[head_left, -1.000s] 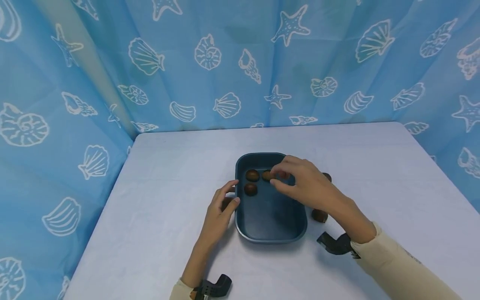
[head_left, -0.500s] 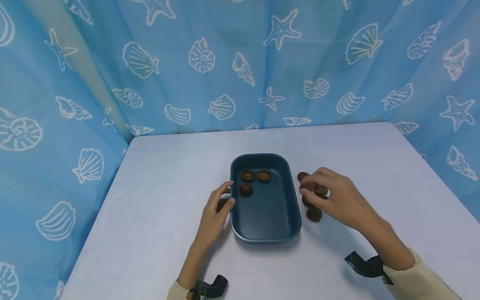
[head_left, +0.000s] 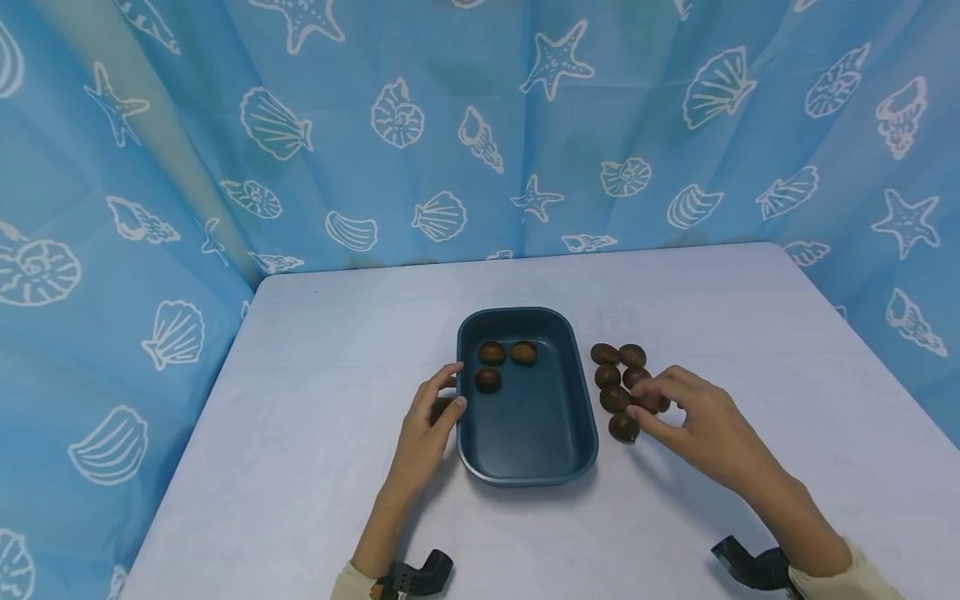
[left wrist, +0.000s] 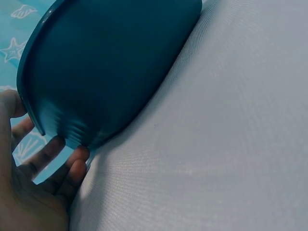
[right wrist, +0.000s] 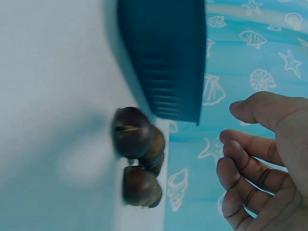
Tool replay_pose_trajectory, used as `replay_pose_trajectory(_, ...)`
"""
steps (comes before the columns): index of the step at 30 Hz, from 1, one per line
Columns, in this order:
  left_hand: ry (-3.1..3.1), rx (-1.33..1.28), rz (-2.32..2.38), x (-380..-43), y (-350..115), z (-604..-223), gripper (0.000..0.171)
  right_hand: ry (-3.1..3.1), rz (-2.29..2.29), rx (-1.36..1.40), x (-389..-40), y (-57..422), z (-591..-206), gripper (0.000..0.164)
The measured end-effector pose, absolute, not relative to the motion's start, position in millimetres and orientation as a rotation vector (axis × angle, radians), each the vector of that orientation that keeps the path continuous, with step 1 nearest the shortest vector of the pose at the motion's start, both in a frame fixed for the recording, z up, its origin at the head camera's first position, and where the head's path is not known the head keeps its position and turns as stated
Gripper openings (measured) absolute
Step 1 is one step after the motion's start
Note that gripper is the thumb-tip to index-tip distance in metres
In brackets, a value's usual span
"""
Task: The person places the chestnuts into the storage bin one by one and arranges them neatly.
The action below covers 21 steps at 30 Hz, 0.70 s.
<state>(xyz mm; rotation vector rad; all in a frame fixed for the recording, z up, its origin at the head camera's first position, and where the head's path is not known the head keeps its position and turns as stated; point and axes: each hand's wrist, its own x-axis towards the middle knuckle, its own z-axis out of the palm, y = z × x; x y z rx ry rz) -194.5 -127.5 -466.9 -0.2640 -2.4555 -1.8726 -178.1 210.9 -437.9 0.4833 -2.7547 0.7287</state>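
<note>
A dark blue rectangular tray [head_left: 528,446] sits mid-table with three chestnuts in its far left part, one of them a paler chestnut [head_left: 523,352]. My left hand [head_left: 422,437] rests at the tray's left side, its relaxed fingers touching the outer wall in the left wrist view. To the right of the tray lies a cluster of several chestnuts, including a near chestnut [head_left: 624,427]. Over that cluster's right edge hovers my right hand [head_left: 705,429]. The right wrist view shows its thumb and fingers apart, holding nothing, with chestnuts [right wrist: 132,132] beyond them.
White cloth covers the table [head_left: 337,400]. A blue curtain [head_left: 450,125] with shell and starfish prints hangs behind it and along its sides. Each wrist carries a black camera mount, such as the right mount [head_left: 750,565].
My right hand has moved from over the tray to the chestnuts on the right, leaving the paler chestnut in the tray. The left hand stays at the tray's side. The head view shifts slightly.
</note>
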Motion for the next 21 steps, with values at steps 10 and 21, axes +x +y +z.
replay_pose_trajectory(10, -2.454, -0.263, -1.882, -194, -127, -466, 0.045, -2.875, 0.709, 0.397, -174, 218, -459, 0.023)
replay_pose_trajectory(21, -2.460, -0.263, -1.874, -194, -126, -466, 0.044, -2.945, 0.672, 0.351, -177, 221, -479, 0.035)
